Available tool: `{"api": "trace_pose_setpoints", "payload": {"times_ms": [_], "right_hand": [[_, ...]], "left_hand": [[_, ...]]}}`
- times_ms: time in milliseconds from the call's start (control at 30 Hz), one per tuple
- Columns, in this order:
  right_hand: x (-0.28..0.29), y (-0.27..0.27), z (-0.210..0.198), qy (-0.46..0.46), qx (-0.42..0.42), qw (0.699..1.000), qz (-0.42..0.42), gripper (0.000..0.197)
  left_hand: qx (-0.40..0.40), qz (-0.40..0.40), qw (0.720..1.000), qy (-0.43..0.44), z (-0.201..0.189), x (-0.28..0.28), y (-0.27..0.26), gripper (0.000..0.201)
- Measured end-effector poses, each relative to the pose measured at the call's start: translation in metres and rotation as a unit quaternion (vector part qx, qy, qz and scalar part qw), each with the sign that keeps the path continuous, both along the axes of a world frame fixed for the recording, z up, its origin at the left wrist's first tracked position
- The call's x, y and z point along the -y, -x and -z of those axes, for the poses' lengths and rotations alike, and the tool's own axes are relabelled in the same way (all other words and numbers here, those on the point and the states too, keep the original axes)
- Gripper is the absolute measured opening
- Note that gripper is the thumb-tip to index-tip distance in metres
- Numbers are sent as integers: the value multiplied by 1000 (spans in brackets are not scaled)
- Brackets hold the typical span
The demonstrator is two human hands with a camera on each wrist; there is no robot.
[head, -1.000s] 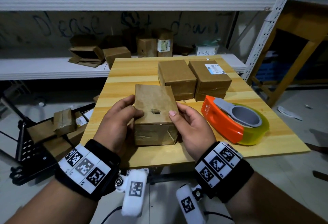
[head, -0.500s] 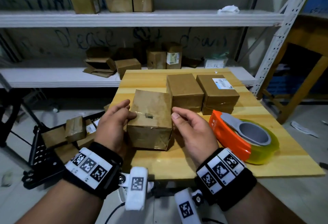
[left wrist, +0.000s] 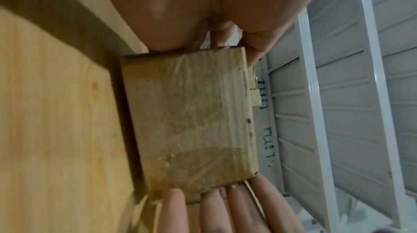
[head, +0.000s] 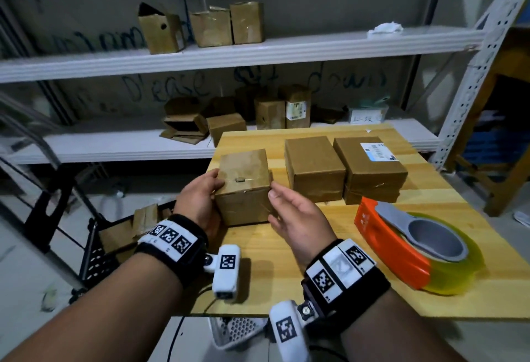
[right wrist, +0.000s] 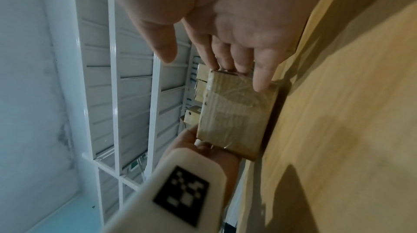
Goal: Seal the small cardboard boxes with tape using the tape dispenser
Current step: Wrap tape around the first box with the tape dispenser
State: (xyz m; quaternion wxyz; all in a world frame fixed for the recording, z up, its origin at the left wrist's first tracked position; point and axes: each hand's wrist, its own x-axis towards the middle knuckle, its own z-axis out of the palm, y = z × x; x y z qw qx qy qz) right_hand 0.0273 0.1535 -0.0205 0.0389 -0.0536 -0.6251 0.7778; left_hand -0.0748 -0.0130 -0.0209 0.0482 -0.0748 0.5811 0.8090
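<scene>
The room is being lit dimly and coolly from overhead, so the shelves [head: 258, 52] and back wall are being left murky while the wooden table [head: 286, 275] is being picked out in warm yellow. Straight lines are being bowed toward the edges of the head view. In both wrist views, the nearest fingers [left wrist: 173, 208] are being smeared by blur, and dark shadows are being cast across the tabletop.

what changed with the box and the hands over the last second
The small box slid away from the near table edge toward the far left; the right hand has loosened to fingertip contact. The left hand still grips it. The tape dispenser and the two boxes behind stayed put.
</scene>
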Motion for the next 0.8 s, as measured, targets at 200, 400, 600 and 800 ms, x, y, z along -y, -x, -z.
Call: {"api": "trace_pose_setpoints", "payload": {"times_ms": [200,400,600,800], "right_hand": [[-4,16,10,14,31,999,12,42],[-2,29,13,75,39,996,12,38],[3,35,21,64,53,997,4,44],[3,39,25,16,53,998,13,44]], "left_hand": [[-39,10,993,115,8,0,27,43],[-29,-1,982,188,19,14,68,48],[-30,-45,970,236,-15,-5,45,40],[-49,-78,966,242,-10,-10,41,42]]}}
